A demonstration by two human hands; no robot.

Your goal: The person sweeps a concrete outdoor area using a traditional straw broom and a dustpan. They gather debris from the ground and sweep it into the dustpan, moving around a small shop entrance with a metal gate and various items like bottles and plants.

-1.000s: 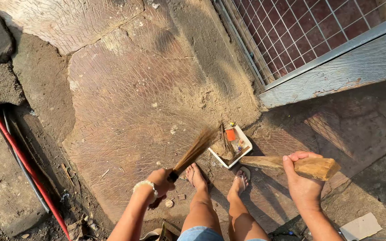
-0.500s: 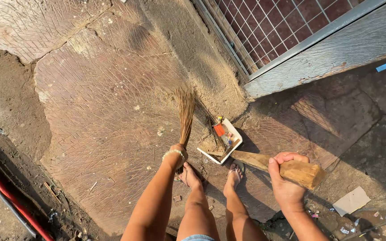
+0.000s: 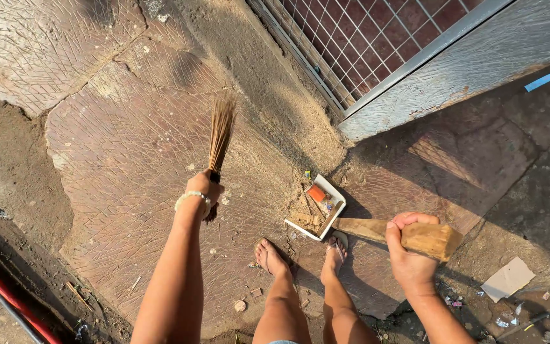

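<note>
Gripping broom (image 3: 219,137) left hand (image 3: 202,188); dustpan (image 3: 316,209) right hand (image 3: 410,248).

Open stone paving (image 3: 128,146) left; mesh gate (image 3: 377,44) right.

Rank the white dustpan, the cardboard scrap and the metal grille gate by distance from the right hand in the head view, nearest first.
From the right hand:
1. White dustpan, just to its left.
2. Cardboard scrap, on the ground to its right.
3. Metal grille gate, far ahead.

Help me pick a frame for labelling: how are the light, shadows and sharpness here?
Head view: hard low sunlight from the right, long shadows of legs and arms thrown left across the stone floor; the hand broom looks slightly soft at its tip, the dustpan sharp; wide-angle bend at the edges.
</note>
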